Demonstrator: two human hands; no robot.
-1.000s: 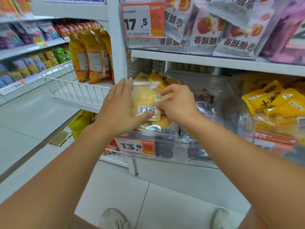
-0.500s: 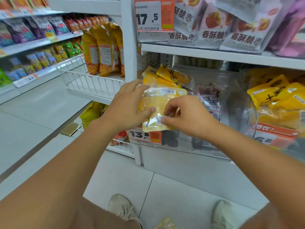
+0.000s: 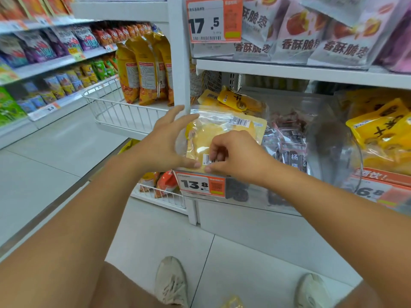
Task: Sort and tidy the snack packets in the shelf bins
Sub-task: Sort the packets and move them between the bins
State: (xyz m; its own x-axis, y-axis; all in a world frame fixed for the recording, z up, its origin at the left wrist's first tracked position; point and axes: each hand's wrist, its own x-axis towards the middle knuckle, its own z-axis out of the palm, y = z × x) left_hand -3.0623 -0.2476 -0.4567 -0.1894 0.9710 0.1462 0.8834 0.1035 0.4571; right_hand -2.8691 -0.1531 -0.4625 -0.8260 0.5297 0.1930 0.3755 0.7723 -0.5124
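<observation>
Clear yellow packet (image 3: 224, 134) is held over the near left edge of the clear bin (image 3: 320, 121). Right hand (image 3: 240, 156) pinches its lower edge; left hand (image 3: 164, 143), fingers spread, steadies its left side. Recommended: lay it flat, barcode up, square with the yellow packets behind (image 3: 240, 101).

Yellow packet (image 3: 222, 138): turned from upright to lying broadside, clear zip strip now along the top — lowered to the front lip of the clear bin (image 3: 311, 121).
Left hand (image 3: 162, 143): released from flat against the packet's left side — fingers now spread, thumb at the lower edge.
Right hand (image 3: 235, 155): shifted from the packet's right edge to its barcode corner, pinching there.
</observation>
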